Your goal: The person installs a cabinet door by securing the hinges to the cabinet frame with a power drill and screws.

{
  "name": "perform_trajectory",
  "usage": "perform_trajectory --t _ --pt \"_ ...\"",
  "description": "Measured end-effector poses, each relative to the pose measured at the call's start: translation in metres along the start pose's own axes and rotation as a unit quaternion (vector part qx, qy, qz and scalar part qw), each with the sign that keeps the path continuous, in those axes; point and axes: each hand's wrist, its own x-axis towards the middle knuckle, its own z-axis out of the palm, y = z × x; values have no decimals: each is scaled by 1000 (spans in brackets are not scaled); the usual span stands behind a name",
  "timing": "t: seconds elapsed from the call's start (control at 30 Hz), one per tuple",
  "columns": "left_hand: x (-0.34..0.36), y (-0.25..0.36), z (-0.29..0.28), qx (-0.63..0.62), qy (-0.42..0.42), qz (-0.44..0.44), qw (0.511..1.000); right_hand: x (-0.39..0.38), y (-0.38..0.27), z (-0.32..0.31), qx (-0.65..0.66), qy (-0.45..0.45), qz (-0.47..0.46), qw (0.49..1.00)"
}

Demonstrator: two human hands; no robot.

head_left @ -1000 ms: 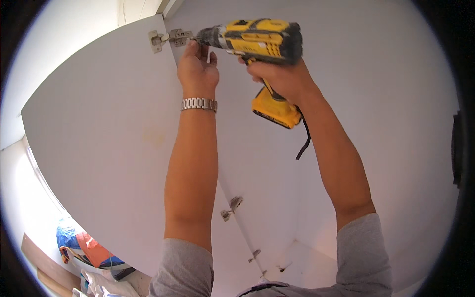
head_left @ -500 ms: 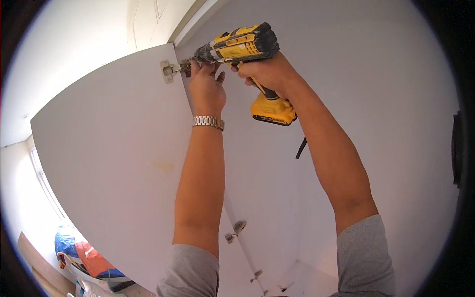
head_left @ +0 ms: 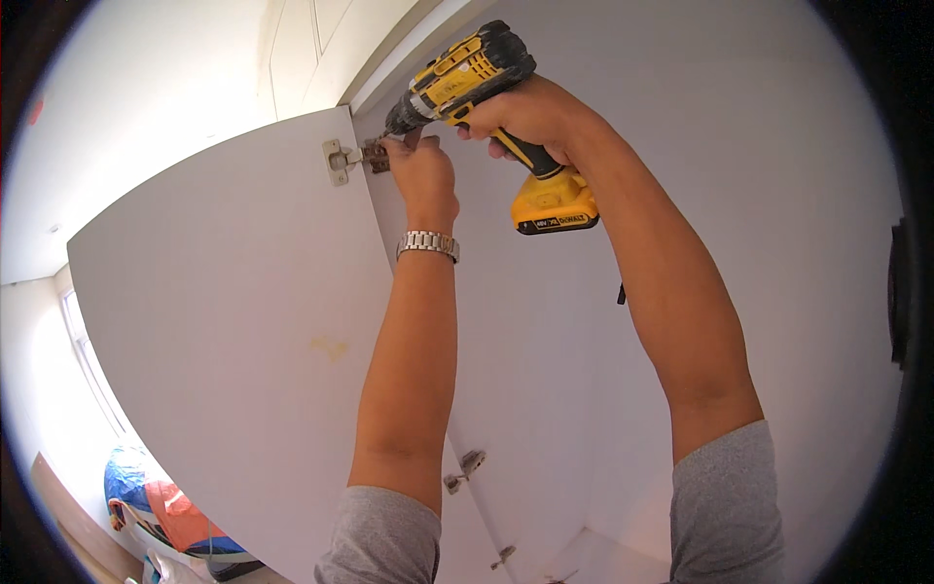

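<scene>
My right hand (head_left: 533, 119) grips a yellow and black cordless drill (head_left: 465, 78) by its handle, the chuck pointing down and left. The drill's tip meets the side panel end of the upper cabinet hinge (head_left: 377, 156), whose cup plate (head_left: 337, 163) sits on the white door (head_left: 233, 292). Just below the chuck, my left hand (head_left: 425, 183) has its fingers pinched against the hinge. What lies between those fingertips is hidden. A metal watch (head_left: 428, 245) circles my left wrist.
Lower hinges (head_left: 473, 461) join the door to the cabinet's side panel (head_left: 525, 331). A frame strip (head_left: 413, 44) runs above the door. Blue and orange bundled sheeting (head_left: 175, 506) lies at lower left, near a window (head_left: 88, 341). A dark object (head_left: 897, 297) shows at the right edge.
The drill has tilted more steeply, its chuck lower and closer to the hinge. My left fingers have closed in beneath it. The whole view has shifted slightly.
</scene>
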Motion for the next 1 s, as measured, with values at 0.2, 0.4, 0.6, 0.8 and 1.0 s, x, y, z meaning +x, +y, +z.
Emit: perform_trajectory --t 0.2,0.4,0.6,0.8,1.0 --pt "9 3 -3 161 55 83 982 3 -1 -4 17 8 1 1000" --pt "17 17 -32 349 29 93 932 -5 11 0 56 25 -9 998" --pt "35 46 -42 563 -25 157 811 -7 5 2 56 47 -34 997" --pt "69 92 -47 622 -187 15 760 2 12 1 35 43 -28 998" --pt "88 105 -26 664 -255 0 703 31 15 -8 42 82 -52 994"
